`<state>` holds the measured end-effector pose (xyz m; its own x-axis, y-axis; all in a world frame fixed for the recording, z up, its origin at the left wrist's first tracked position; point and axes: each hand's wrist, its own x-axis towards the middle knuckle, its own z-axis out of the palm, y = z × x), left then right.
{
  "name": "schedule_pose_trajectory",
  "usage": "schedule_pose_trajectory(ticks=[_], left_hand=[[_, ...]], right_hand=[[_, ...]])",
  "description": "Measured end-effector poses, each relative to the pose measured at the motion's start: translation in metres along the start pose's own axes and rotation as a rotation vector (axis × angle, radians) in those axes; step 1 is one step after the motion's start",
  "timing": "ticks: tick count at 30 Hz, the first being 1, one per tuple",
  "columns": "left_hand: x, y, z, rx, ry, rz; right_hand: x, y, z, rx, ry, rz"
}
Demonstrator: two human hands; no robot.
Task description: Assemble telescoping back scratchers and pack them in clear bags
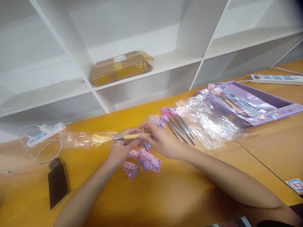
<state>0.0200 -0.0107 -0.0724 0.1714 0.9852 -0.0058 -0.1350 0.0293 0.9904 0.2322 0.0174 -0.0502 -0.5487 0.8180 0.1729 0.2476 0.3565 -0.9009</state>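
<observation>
The right grip [163, 140] is closed on the handle of a yellow scratcher [133, 136], pinching it between thumb and fingers, probably to steer it from behind. The left grip [121, 152] is curled around the near end of a clear bag [79, 140], apparently to keep its mouth gathered about the scratcher. The scratcher is held over the bench [184, 192], its clawed end inside the bag and pointing left. The bag stretches out straight, which likely gives the claw free room.

The other scratchers [182, 126] lie side by side just beyond the right grip, claws to one end, seemingly for easy picking. The small cards [148, 157] sit loosely heaped near both hands, perhaps for the same reason.

The held scratcher has pale yellow, splayed claws, a short shiny metal stretch and a smooth yellow handle; its far tip is hidden by fingers.
</observation>
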Motion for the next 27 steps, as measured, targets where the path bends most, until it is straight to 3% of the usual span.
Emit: schedule_pose_trajectory(ticks=[3, 9, 14, 18, 23, 27], left_hand=[[0.002, 0.002, 0.0, -0.017, -0.011, 0.019], [0.006, 0.017, -0.01, -0.102, 0.092, 0.051], [0.007, 0.018, -0.014, -0.163, 0.091, 0.049], [0.006, 0.016, -0.013, -0.17, 0.07, 0.03], [0.004, 0.014, -0.005, -0.165, -0.028, -0.003], [0.0, 0.005, -0.001, -0.047, -0.101, -0.058]], right_hand=[[-0.001, 0.002, 0.001, 0.037, 0.0, -0.015], [0.006, 0.003, -0.019, 0.114, 0.058, -0.074], [0.012, 0.01, -0.025, 0.136, 0.083, -0.097], [0.013, 0.014, -0.027, 0.122, 0.06, -0.119], [0.013, 0.016, -0.026, -0.006, 0.129, -0.356], [0.012, 0.014, -0.019, -0.048, 0.143, -0.415]])
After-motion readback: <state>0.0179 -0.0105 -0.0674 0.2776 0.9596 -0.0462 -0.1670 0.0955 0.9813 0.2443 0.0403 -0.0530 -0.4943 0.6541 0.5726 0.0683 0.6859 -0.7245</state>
